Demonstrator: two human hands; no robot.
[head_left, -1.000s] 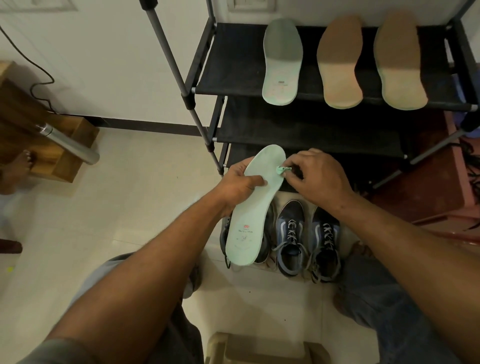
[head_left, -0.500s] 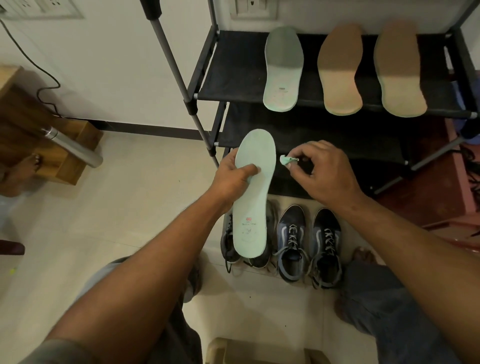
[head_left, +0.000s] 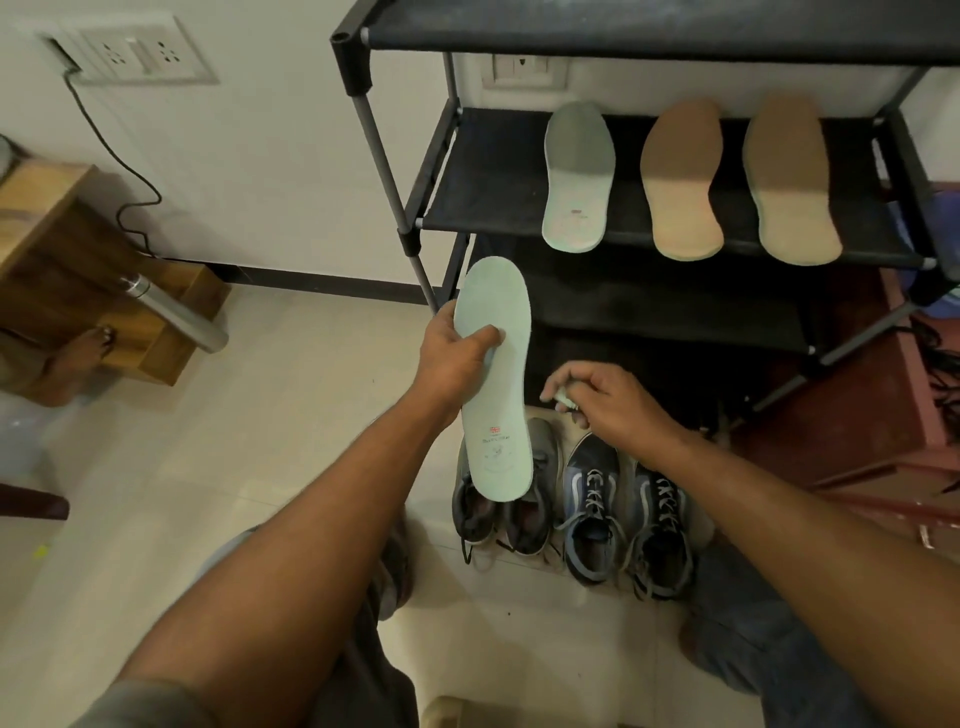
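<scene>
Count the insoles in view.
4. One mint insole in the left hand; three on the rack shelf: second mint insole, middle tan insole, end tan insole. Right hand pinches only a small mint scrap. Shoes may hide more.

Nothing I can read from here.
I see a small red mark above a line of fine dark print at the heel end of the near pale green insole (head_left: 498, 405), too small to make out. The far pale green insole (head_left: 577, 176) on the rack shelf (head_left: 493, 176) carries a red speck, equally illegible.
</scene>
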